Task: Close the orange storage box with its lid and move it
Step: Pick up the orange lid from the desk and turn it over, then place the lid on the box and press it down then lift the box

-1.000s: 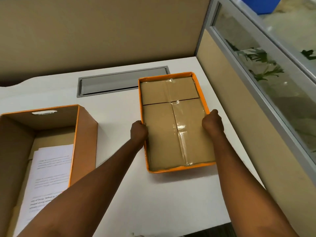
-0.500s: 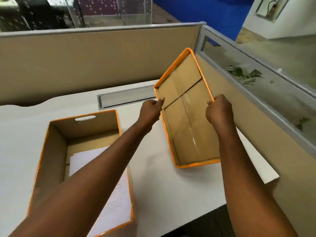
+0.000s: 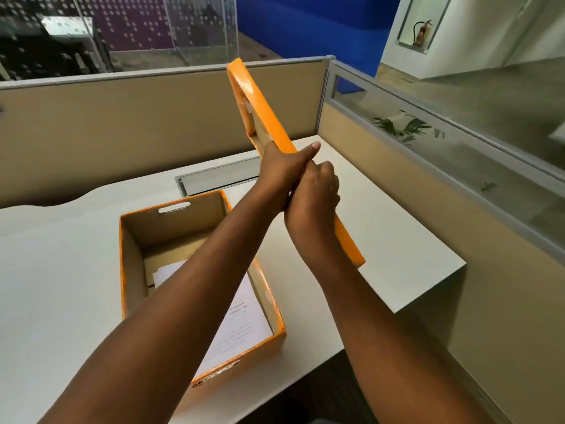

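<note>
Both hands are gripping the orange lid (image 3: pixel 269 117), which is standing nearly on edge in the air, tilted, with its far end raised above the hands and its near end sloping down behind and below the right wrist. The left hand (image 3: pixel 279 171) is clasping the lid's edge on the left side, thumb stretched along the orange rim. The right hand (image 3: pixel 315 198) is closed around the same edge, directly beside and touching the left hand, fingers curled over the rim. The lid is showing a brown cardboard inner face to the left of the left hand's fingers.

The orange storage box (image 3: pixel 195 283) is sitting open on the white desk (image 3: pixel 394 240), below and to the left of the hands, partly beneath the left forearm. Printed paper sheets (image 3: pixel 241 322) are lying inside it. A cut-out handle slot (image 3: pixel 174 207) is showing in the box's far wall, left of the left hand. A metal cable tray (image 3: pixel 220 177) is lying recessed in the desk, just left of the hands.
</note>
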Action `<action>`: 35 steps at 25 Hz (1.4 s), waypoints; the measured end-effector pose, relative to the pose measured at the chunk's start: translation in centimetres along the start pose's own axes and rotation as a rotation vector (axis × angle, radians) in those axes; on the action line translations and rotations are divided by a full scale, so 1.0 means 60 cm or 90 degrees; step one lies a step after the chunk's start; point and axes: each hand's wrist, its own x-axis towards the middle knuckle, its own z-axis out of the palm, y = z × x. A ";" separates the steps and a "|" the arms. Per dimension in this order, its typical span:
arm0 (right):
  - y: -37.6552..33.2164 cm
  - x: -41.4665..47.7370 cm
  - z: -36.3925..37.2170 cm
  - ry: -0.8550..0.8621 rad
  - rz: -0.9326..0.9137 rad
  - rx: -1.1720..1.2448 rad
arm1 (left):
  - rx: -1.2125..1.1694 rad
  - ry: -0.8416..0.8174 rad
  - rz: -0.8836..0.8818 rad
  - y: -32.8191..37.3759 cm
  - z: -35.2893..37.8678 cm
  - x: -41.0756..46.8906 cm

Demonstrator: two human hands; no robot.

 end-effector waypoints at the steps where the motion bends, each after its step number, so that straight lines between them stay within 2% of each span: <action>1: -0.005 -0.010 0.001 -0.025 -0.039 0.053 | -0.004 0.030 0.009 0.000 -0.015 -0.001; 4: -0.002 -0.015 0.003 -0.157 -0.124 0.185 | -0.003 0.134 -0.022 0.003 -0.077 -0.002; 6: 0.022 0.012 0.003 -0.180 -0.095 0.237 | 0.017 0.159 -0.051 0.004 -0.128 -0.005; 8: 0.072 0.061 0.008 -0.123 -0.033 0.145 | 0.000 0.166 -0.078 0.005 -0.179 -0.016; 9: 0.102 0.082 0.012 -0.133 0.011 0.066 | -0.031 0.184 -0.099 0.002 -0.202 -0.026; 11: 0.150 0.112 0.026 -0.271 0.096 0.018 | -0.106 0.208 -0.124 -0.011 -0.242 -0.048; 13: 0.172 0.115 0.048 -0.446 0.149 0.111 | -0.158 0.200 -0.120 -0.033 -0.271 -0.069; 15: 0.167 0.101 0.062 -0.531 0.128 0.159 | -0.140 0.210 -0.100 -0.058 -0.287 -0.087; 19: 0.151 0.044 0.083 -0.510 0.095 0.198 | 0.082 0.405 -0.084 -0.086 -0.313 -0.126; 21: 0.144 0.010 0.093 -0.500 0.114 0.215 | 0.162 0.443 -0.084 -0.100 -0.332 -0.145; 27: 0.129 -0.122 0.123 -0.424 0.091 0.186 | 0.220 0.472 -0.043 -0.149 -0.402 -0.214; 35: 0.121 -0.158 0.142 -0.363 0.067 0.105 | 0.204 0.365 -0.055 -0.205 -0.446 -0.213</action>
